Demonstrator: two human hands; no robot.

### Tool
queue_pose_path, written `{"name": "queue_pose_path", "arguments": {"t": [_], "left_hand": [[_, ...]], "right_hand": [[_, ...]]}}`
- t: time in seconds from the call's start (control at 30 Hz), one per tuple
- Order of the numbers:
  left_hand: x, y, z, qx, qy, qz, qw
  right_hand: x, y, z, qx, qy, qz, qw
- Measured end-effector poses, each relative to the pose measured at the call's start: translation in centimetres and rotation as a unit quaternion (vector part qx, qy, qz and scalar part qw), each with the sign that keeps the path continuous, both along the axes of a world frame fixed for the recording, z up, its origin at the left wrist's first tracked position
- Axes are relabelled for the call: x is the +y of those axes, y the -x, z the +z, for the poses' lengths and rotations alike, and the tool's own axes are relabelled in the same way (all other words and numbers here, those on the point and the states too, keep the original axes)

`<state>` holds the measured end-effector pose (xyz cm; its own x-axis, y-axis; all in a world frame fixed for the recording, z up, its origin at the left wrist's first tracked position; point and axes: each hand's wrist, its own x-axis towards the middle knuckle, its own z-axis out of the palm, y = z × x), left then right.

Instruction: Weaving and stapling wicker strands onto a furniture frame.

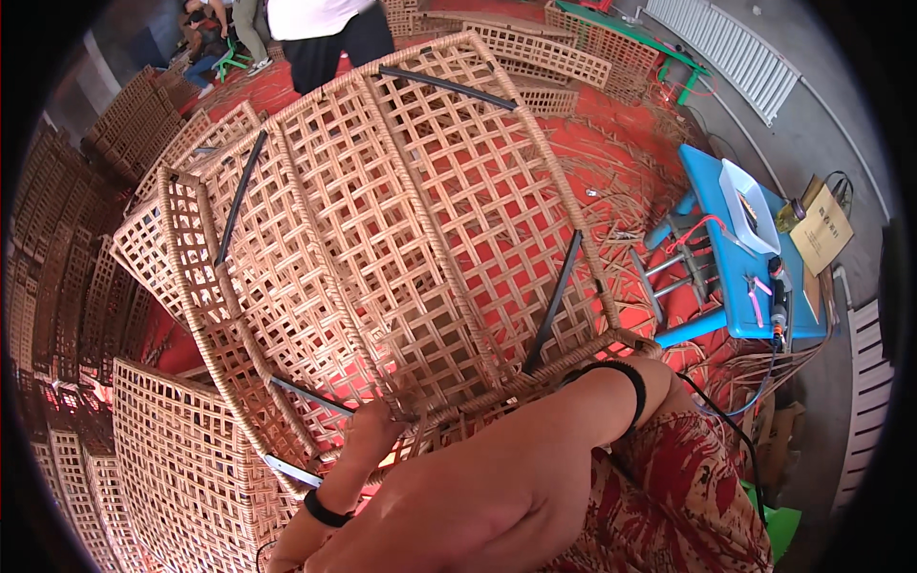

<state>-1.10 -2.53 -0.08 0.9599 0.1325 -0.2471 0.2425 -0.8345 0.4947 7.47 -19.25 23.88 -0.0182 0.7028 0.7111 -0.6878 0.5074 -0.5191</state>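
A large rattan basket (373, 220), openly woven with a thick braided rim, lies in front of me. Dark strips (556, 301) cross its corners. My left hand (370, 435), a dark band at its wrist, is closed at the near side of the basket; its fingertips are partly hidden. Lying across the near side is my bare right arm (525, 439), with a dark band toward the basket's near right corner. The fingers of my right hand do not show. Close to my left wrist, a whitish strip (292, 470) rests at the rim.
More woven pieces (181, 449) stand stacked on the left. A blue stool (712, 205) at the right bears a white tray (750, 215), pink-handled pliers (757, 298) and a power tool (778, 301). Rattan scraps litter the red floor. A person (334, 38) stands beyond the basket.
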Motion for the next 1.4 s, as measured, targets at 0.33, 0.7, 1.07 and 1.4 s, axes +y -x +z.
{"name": "queue_pose_path", "arguments": {"t": [0.33,0.7,1.07,1.4], "left_hand": [[-0.5,-0.6,-1.5,-0.013,0.055,0.062,0.996],[0.2,-0.1,-4.0,-0.012,0.017,-0.031,0.999],[-0.5,-2.0,-3.0,-0.079,0.019,-0.004,0.997],[0.2,-1.1,-2.9,-0.054,0.040,0.001,0.998]], "right_hand": [[-1.6,-7.2,-2.8,0.001,0.244,-0.182,0.952],[-10.9,-10.3,-10.5,0.195,0.481,-0.437,0.735],[-17.7,-8.6,-13.6,0.241,0.501,-0.532,0.639],[-17.4,-13.4,-10.9,-0.287,0.539,-0.658,0.440]]}}
